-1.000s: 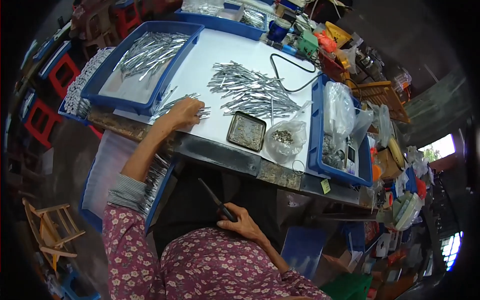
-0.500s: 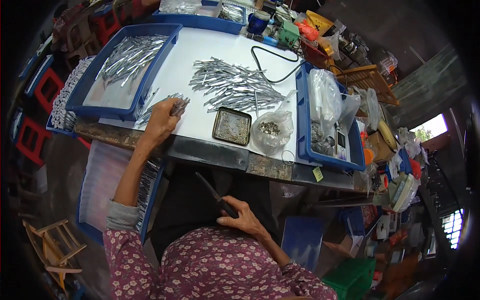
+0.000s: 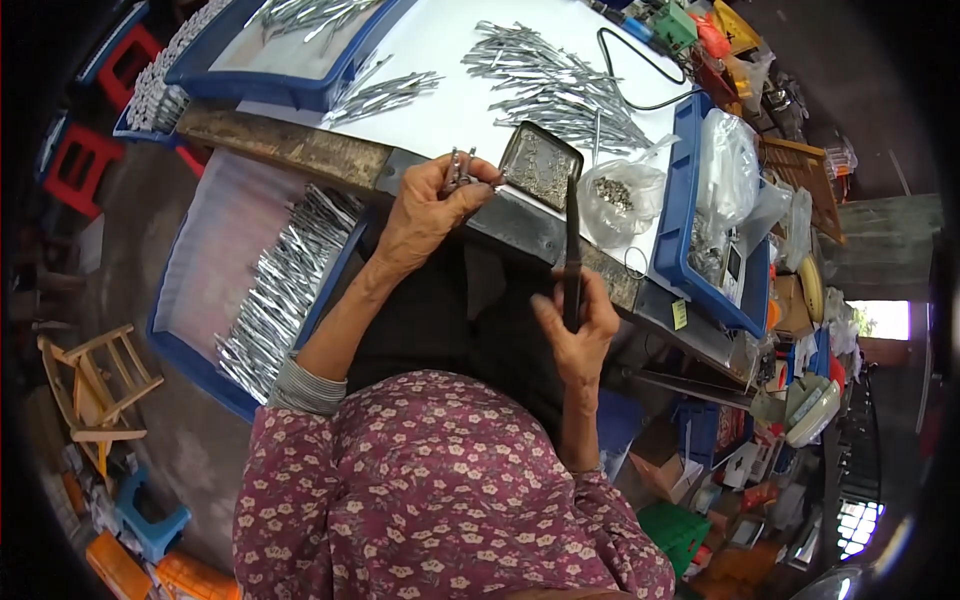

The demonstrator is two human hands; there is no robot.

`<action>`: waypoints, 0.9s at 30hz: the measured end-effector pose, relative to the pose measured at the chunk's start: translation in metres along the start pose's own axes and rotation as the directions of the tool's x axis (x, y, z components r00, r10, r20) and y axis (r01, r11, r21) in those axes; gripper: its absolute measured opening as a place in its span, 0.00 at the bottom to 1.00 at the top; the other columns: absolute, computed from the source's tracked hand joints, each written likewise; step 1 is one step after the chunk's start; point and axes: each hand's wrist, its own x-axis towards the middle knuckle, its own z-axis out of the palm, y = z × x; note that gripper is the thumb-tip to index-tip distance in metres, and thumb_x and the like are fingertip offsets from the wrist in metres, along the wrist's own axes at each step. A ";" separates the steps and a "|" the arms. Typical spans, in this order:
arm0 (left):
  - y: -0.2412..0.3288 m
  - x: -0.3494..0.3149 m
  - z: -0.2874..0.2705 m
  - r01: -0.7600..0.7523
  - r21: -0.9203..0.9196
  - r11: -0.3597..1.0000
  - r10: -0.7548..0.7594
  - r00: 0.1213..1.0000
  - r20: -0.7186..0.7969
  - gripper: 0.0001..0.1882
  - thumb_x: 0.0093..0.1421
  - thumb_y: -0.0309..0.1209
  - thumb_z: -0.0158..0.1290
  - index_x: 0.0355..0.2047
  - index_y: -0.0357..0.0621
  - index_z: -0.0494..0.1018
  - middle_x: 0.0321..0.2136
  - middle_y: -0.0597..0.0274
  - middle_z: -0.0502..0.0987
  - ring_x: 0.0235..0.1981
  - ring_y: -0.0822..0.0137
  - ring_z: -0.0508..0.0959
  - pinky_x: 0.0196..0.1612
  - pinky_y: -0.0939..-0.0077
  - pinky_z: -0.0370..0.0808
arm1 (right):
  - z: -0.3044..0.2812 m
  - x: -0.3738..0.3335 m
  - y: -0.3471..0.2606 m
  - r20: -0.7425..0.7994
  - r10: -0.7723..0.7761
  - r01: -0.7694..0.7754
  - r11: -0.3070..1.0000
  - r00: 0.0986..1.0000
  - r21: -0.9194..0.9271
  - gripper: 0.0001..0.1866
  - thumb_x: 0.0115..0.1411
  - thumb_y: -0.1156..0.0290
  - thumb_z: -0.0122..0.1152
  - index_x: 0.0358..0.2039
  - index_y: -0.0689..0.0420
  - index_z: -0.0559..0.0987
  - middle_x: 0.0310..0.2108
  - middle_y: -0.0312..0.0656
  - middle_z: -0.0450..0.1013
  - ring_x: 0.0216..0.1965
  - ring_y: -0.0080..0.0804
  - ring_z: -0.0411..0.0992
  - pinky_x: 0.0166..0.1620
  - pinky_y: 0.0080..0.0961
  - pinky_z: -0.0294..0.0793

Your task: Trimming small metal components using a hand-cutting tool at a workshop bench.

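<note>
My left hand is up at the table's front edge, its fingers pinched round a few small silvery metal pieces. Fingers wrapped round its handle, my right hand holds a long, thin dark tool upright; I cannot make out its exact kind. Its tip reaches in front of a small dark square tray with tiny metal bits in it. Beside the tray, a clear plastic bag stands open with small metal parts inside. Behind them lies a large pile of thin metal strips, and a smaller pile of strips is at the left.
A blue bin with strips stands on the table's left, another blue bin with plastic bags on its right. Below the table edge sits a blue-rimmed tray of strips. A black cable loops across the white tabletop.
My left hand has moved right and nearer me with the metal pieces, away from the small pile. My right hand has risen from my lap with the dark tool. The view has shifted.
</note>
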 end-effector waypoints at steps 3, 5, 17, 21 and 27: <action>-0.005 -0.003 0.006 -0.092 0.012 0.996 0.092 0.996 0.005 0.07 0.54 0.29 0.54 0.33 0.40 0.73 0.17 0.77 0.67 0.16 0.86 0.58 0.18 0.91 0.53 | 0.005 0.013 0.000 -0.062 -0.113 0.106 0.989 0.992 -0.107 0.18 0.45 0.77 0.64 0.36 0.62 0.69 0.24 0.38 0.68 0.23 0.21 0.64 0.28 0.17 0.65; -0.007 -0.006 0.008 -0.098 0.075 0.992 0.097 0.995 0.014 0.07 0.55 0.28 0.53 0.34 0.40 0.73 0.18 0.77 0.67 0.16 0.86 0.58 0.18 0.91 0.53 | 0.008 0.020 -0.005 -0.105 -0.204 0.185 0.969 0.973 -0.166 0.18 0.44 0.77 0.64 0.35 0.62 0.69 0.24 0.41 0.68 0.21 0.25 0.65 0.27 0.19 0.65; -0.013 -0.008 0.011 -0.196 0.043 0.980 0.192 0.978 0.082 0.06 0.55 0.28 0.54 0.32 0.40 0.73 0.25 0.74 0.70 0.25 0.84 0.65 0.29 0.91 0.62 | 0.006 0.033 -0.014 -0.007 -0.359 0.324 0.850 0.933 -0.415 0.19 0.40 0.74 0.66 0.35 0.61 0.70 0.22 0.41 0.63 0.17 0.32 0.62 0.21 0.26 0.63; -0.009 -0.010 0.009 -0.138 0.028 0.990 0.135 0.986 0.099 0.06 0.55 0.28 0.54 0.32 0.39 0.72 0.27 0.73 0.71 0.29 0.81 0.68 0.34 0.88 0.65 | -0.002 0.027 -0.041 -0.180 -0.481 0.373 0.824 0.858 -0.426 0.19 0.41 0.75 0.65 0.35 0.61 0.70 0.21 0.41 0.62 0.17 0.31 0.62 0.22 0.23 0.63; -0.009 -0.007 0.009 -0.169 0.053 0.984 0.164 0.983 0.082 0.06 0.56 0.27 0.52 0.32 0.37 0.72 0.24 0.70 0.72 0.28 0.81 0.69 0.34 0.87 0.67 | 0.007 0.034 -0.009 0.004 -0.371 0.322 0.801 0.929 -0.505 0.19 0.39 0.76 0.63 0.35 0.60 0.69 0.23 0.44 0.63 0.19 0.38 0.64 0.22 0.28 0.64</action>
